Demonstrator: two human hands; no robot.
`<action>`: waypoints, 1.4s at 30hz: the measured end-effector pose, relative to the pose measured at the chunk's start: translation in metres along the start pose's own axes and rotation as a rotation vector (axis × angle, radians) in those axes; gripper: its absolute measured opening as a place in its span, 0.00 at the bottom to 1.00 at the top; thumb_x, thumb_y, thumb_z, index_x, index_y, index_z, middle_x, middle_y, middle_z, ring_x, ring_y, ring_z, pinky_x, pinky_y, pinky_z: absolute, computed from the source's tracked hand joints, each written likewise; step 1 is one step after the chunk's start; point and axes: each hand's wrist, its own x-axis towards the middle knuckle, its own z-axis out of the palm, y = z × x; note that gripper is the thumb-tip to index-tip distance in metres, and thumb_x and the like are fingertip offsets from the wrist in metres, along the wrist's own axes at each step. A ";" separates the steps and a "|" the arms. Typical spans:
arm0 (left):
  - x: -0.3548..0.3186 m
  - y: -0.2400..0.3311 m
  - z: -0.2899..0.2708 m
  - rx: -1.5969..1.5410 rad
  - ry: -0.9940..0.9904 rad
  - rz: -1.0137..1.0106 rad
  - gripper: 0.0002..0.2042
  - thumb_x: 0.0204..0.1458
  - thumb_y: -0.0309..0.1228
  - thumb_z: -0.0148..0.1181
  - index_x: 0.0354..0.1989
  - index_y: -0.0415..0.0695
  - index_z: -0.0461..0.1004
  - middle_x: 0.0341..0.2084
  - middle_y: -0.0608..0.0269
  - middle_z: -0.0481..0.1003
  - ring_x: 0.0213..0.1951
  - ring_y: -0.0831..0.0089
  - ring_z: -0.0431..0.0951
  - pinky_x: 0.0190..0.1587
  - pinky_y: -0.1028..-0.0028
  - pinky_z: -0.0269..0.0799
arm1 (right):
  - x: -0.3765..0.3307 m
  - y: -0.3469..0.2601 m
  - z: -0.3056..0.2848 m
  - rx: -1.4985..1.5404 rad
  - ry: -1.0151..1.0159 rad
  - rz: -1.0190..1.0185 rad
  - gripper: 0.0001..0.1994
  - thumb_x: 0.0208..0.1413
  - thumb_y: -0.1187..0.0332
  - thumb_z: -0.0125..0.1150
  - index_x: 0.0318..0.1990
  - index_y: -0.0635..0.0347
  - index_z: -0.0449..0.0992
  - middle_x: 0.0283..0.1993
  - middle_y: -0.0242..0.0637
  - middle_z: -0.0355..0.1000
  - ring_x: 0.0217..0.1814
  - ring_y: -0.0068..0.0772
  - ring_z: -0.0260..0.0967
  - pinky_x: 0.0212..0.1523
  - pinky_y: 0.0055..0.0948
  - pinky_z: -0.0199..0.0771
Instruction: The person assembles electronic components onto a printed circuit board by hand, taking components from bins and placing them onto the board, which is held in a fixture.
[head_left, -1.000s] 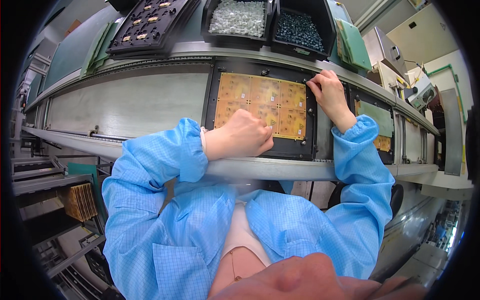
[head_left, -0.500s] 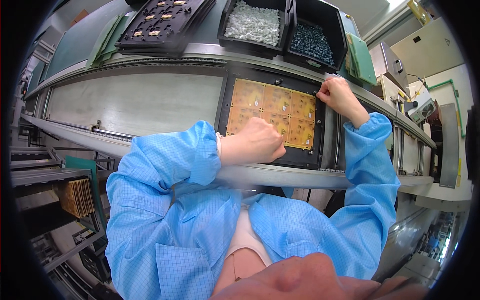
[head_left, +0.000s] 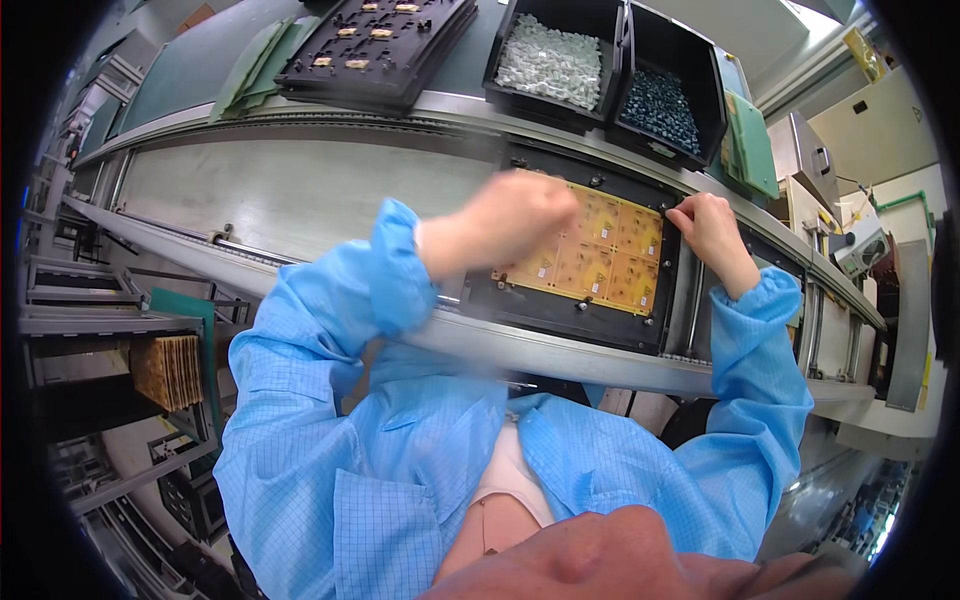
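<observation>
A yellow circuit board panel, divided into several small boards, lies in a black frame with small black knobs round its edge. My left hand is closed in a fist over the panel's upper left part, blurred by motion; anything inside it is hidden. At the panel's upper right corner, the fingertips of my right hand pinch a small black knob on the frame.
Behind the rail stand a black bin of white parts and a black bin of dark blue parts. A black tray and green sheets lie further left. Brown boards stand in a rack at lower left.
My left hand has moved from the panel's near edge up and away toward its far left part. My right hand stays at the upper right corner. The view has shifted somewhat.
</observation>
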 end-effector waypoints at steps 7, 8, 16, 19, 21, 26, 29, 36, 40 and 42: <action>0.018 -0.076 -0.041 0.564 -0.233 0.341 0.04 0.48 0.30 0.59 0.32 0.49 0.77 0.35 0.72 0.71 0.44 0.72 0.72 0.44 0.73 0.69 | 0.023 -0.047 0.025 0.067 0.200 -0.417 0.08 0.51 0.72 0.67 0.38 0.64 0.78 0.38 0.43 0.72 0.48 0.48 0.68 0.49 0.40 0.72; 0.025 -0.075 -0.041 0.577 -0.312 0.466 0.04 0.48 0.31 0.59 0.31 0.49 0.76 0.34 0.71 0.71 0.43 0.72 0.72 0.44 0.73 0.69 | 0.027 -0.050 0.031 0.078 0.217 -0.451 0.07 0.51 0.73 0.67 0.37 0.64 0.79 0.38 0.42 0.72 0.47 0.47 0.67 0.49 0.40 0.73; 0.054 -0.083 -0.042 0.639 -0.505 0.869 0.04 0.48 0.31 0.59 0.24 0.48 0.77 0.29 0.73 0.72 0.38 0.74 0.74 0.41 0.75 0.71 | 0.055 -0.056 0.041 -0.081 0.178 -0.536 0.05 0.50 0.73 0.66 0.31 0.65 0.77 0.35 0.41 0.72 0.45 0.44 0.68 0.47 0.37 0.74; 0.047 -0.088 -0.042 0.554 -0.437 0.840 0.04 0.48 0.31 0.59 0.24 0.48 0.76 0.29 0.72 0.72 0.38 0.74 0.74 0.42 0.75 0.71 | 0.061 -0.067 0.025 -0.137 0.044 -0.562 0.05 0.50 0.72 0.65 0.29 0.65 0.78 0.33 0.43 0.73 0.44 0.46 0.69 0.47 0.38 0.74; 0.043 -0.085 -0.041 0.560 -0.431 0.810 0.03 0.48 0.31 0.59 0.25 0.48 0.76 0.29 0.72 0.72 0.39 0.74 0.74 0.42 0.75 0.71 | 0.063 -0.075 0.019 -0.149 -0.060 -0.553 0.06 0.50 0.72 0.65 0.28 0.66 0.78 0.33 0.44 0.74 0.43 0.47 0.71 0.47 0.39 0.74; 0.041 -0.081 -0.031 0.529 -0.431 0.713 0.04 0.48 0.31 0.59 0.25 0.48 0.75 0.30 0.72 0.71 0.39 0.73 0.74 0.43 0.74 0.71 | 0.059 -0.079 0.018 -0.137 -0.163 -0.315 0.08 0.50 0.70 0.63 0.28 0.66 0.80 0.32 0.51 0.77 0.41 0.53 0.75 0.47 0.42 0.77; 0.040 -0.080 -0.025 0.539 -0.441 0.644 0.03 0.49 0.31 0.58 0.27 0.48 0.75 0.31 0.71 0.72 0.40 0.73 0.74 0.43 0.74 0.71 | 0.055 -0.076 0.021 -0.106 -0.167 -0.217 0.08 0.52 0.69 0.63 0.31 0.66 0.82 0.34 0.52 0.78 0.40 0.52 0.76 0.44 0.40 0.78; 0.032 -0.085 -0.052 0.444 -0.018 0.236 0.06 0.50 0.30 0.63 0.31 0.46 0.72 0.31 0.64 0.71 0.38 0.65 0.75 0.41 0.68 0.72 | 0.027 -0.004 0.011 0.215 0.347 -0.092 0.14 0.60 0.61 0.60 0.38 0.65 0.81 0.37 0.54 0.78 0.42 0.57 0.75 0.45 0.45 0.75; 0.065 -0.098 -0.040 0.479 0.104 0.148 0.02 0.50 0.27 0.59 0.31 0.45 0.73 0.30 0.62 0.73 0.38 0.61 0.76 0.43 0.63 0.73 | -0.010 0.036 0.042 0.041 0.154 0.240 0.20 0.64 0.54 0.55 0.32 0.64 0.80 0.32 0.56 0.77 0.39 0.63 0.75 0.41 0.52 0.75; 0.087 -0.106 -0.031 0.495 0.097 0.105 0.02 0.50 0.27 0.58 0.30 0.44 0.74 0.30 0.61 0.74 0.39 0.59 0.77 0.43 0.62 0.74 | -0.016 0.020 0.043 0.084 0.212 0.248 0.21 0.64 0.54 0.56 0.31 0.66 0.80 0.32 0.58 0.76 0.38 0.62 0.75 0.39 0.52 0.75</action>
